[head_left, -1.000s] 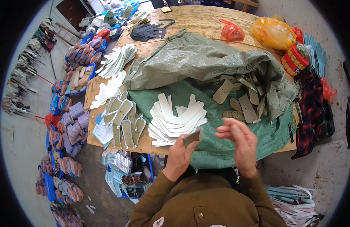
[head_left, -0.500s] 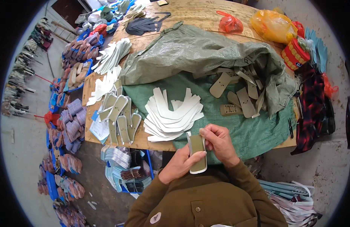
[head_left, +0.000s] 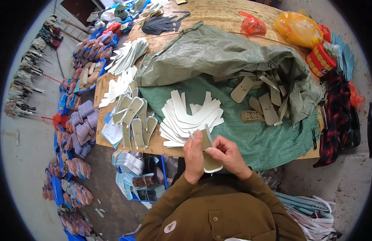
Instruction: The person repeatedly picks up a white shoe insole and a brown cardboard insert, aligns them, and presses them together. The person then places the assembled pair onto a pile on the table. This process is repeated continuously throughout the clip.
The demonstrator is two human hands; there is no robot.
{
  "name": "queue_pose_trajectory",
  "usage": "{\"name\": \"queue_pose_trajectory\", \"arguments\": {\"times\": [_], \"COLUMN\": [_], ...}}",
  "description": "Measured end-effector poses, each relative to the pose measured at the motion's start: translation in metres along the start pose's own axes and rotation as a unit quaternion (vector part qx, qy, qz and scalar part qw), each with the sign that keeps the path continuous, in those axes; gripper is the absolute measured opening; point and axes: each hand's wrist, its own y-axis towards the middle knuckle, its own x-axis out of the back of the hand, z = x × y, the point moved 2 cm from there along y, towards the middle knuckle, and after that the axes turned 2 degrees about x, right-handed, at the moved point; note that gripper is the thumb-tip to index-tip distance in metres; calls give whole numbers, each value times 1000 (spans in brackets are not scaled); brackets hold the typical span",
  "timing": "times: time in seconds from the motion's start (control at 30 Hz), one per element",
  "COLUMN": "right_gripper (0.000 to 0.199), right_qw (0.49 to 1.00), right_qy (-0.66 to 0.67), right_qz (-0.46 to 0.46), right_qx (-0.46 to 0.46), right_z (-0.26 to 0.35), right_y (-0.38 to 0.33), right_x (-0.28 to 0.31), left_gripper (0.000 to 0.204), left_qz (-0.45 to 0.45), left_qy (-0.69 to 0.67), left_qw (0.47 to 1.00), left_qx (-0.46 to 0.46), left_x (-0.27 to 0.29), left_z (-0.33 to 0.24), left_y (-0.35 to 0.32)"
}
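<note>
Left hand and right hand both pinch tan insole piece, fingers closed tight.

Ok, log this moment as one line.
left hand: holds tan insole piece | right hand: holds same piece | white cut pieces: fanned on green cloth

Left hand and right hand both grip a tan insole piece beside fanned white cutouts.
</note>
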Motion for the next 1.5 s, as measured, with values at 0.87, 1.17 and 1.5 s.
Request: {"name": "queue_pose_trajectory", "arguments": {"times": [0.87,1.17,1.5], "right_gripper": [16,18,20], "right_qw": [986,991,982], "right_qy": [49,40,93], "right_qz": [126,98,130], "right_qx": [-96,-84,-97], "right_z": [42,53,44], "right_y": [-13,1,1], "right_x": [32,35,39], "left_gripper": [18,17,26], "left_qz": [273,261,367], "left_qy": [171,145,184], "left_qw": [928,935,885], "left_qx": [189,191,221], "left_x": [22,17,-6], "left_z": [-47,-38,-41], "left_y": [-14,-18,-26]}}
